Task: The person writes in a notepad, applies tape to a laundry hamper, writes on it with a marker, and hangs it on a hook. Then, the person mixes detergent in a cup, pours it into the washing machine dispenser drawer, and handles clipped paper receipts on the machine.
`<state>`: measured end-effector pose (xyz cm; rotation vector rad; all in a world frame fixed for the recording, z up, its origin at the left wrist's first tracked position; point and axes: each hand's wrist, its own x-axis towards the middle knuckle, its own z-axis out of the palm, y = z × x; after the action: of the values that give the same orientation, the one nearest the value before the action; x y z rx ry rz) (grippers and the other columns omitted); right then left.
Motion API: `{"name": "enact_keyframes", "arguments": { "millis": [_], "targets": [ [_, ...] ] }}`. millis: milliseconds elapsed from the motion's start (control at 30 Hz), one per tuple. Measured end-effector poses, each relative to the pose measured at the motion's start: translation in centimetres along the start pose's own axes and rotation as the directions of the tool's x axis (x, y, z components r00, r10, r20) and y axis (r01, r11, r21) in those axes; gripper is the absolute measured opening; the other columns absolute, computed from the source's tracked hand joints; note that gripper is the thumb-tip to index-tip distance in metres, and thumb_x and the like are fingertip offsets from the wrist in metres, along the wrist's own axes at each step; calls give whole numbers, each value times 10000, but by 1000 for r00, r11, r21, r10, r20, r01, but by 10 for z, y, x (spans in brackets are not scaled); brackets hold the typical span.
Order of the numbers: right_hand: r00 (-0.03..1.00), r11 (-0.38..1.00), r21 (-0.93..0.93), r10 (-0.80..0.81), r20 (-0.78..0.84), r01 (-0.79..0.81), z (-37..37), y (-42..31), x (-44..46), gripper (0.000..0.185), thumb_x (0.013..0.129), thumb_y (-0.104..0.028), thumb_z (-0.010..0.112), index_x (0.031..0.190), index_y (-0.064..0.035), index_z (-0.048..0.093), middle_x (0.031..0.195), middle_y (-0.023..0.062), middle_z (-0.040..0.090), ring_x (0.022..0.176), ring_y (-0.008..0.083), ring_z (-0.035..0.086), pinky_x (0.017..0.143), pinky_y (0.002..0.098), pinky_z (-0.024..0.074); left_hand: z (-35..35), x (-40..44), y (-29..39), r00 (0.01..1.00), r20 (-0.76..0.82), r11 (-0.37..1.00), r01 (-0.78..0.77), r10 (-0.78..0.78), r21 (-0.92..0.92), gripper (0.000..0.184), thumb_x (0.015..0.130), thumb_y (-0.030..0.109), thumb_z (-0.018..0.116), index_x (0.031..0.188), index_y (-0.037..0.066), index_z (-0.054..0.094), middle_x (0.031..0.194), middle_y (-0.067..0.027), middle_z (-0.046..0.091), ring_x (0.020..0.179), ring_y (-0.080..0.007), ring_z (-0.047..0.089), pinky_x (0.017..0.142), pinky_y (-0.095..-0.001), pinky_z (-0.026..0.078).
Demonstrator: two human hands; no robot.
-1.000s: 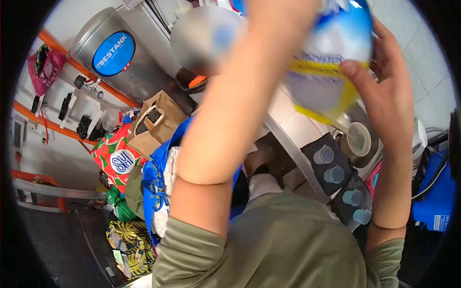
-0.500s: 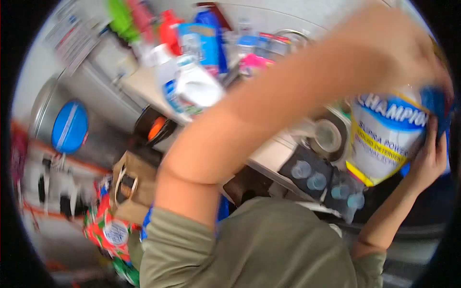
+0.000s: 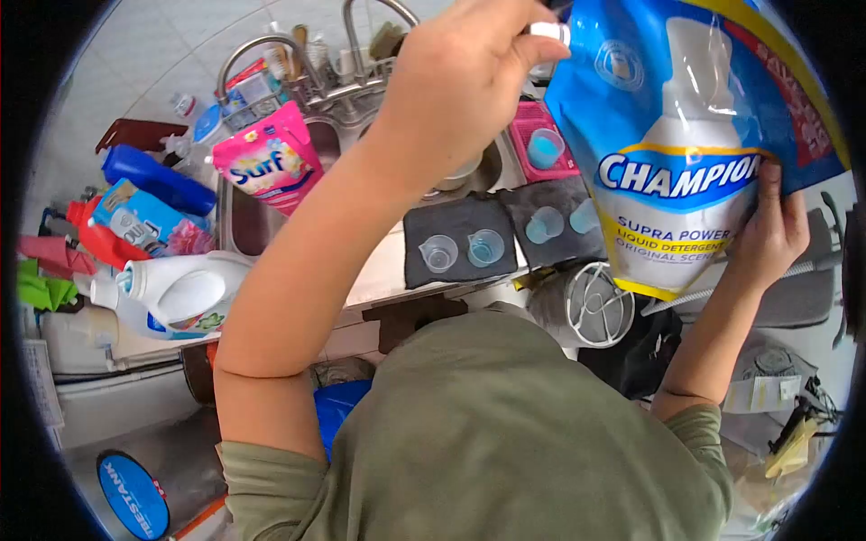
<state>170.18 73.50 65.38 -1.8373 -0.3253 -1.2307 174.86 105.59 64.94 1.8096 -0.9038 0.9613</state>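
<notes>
A large blue, white and yellow Champion liquid detergent pouch [image 3: 663, 171] is held up at the upper right, its front facing me. My right hand [image 3: 771, 225] grips the pouch's right side low down, with the fingers in front and the rest partly behind it. At the pouch's upper left corner, my left hand [image 3: 478, 77] pinches the white cap [image 3: 548, 38] between thumb and fingers. Whether that cap is screwed tight or loose, I cannot tell. Below the left forearm, clear plastic cups [image 3: 439, 253] stand on dark cloths [image 3: 424, 221] along the counter's edge.
Behind my left arm is a steel sink with two curved faucets [image 3: 262, 45]. A pink Surf pouch [image 3: 266, 162] leans there. White bottles [image 3: 194, 293] and a blue bottle [image 3: 158, 180] crowd the counter at left. A cup of blue liquid [image 3: 545, 148] sits in a pink tray [image 3: 523, 122].
My view has swung so the bottles now lie at left and the sink shows. The pouch appears higher and larger, and my left hand is now at its cap.
</notes>
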Motion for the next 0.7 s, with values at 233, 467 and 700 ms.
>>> {"name": "enact_keyframes", "arguments": {
  "millis": [233,467,700],
  "targets": [
    [995,995,-69,78,69,-73,-40,38,-52,200,934,-46,636,1085,83,662,1023,74,673,916,118,584,865,241,452,28,-28,3,591,525,644,758,-612,-103,227,969,232,599,1036,22,656,791,8,608,704,-65,525,647,-222,445],
    [980,991,-113,95,177,-76,-60,72,-85,144,869,-40,704,985,47,701,915,97,708,830,136,634,777,257,495,60,-84,10,605,490,488,796,-628,-358,153,971,168,594,1033,29,590,834,2,582,687,-58,511,589,-208,416],
    [912,977,-149,200,358,-156,-66,86,-113,125,819,-1,682,938,39,687,880,117,700,786,167,653,732,265,499,40,-108,10,238,541,332,940,-807,82,352,996,349,531,951,12,625,744,-6,565,650,-72,500,570,-227,414]
  ]
}}
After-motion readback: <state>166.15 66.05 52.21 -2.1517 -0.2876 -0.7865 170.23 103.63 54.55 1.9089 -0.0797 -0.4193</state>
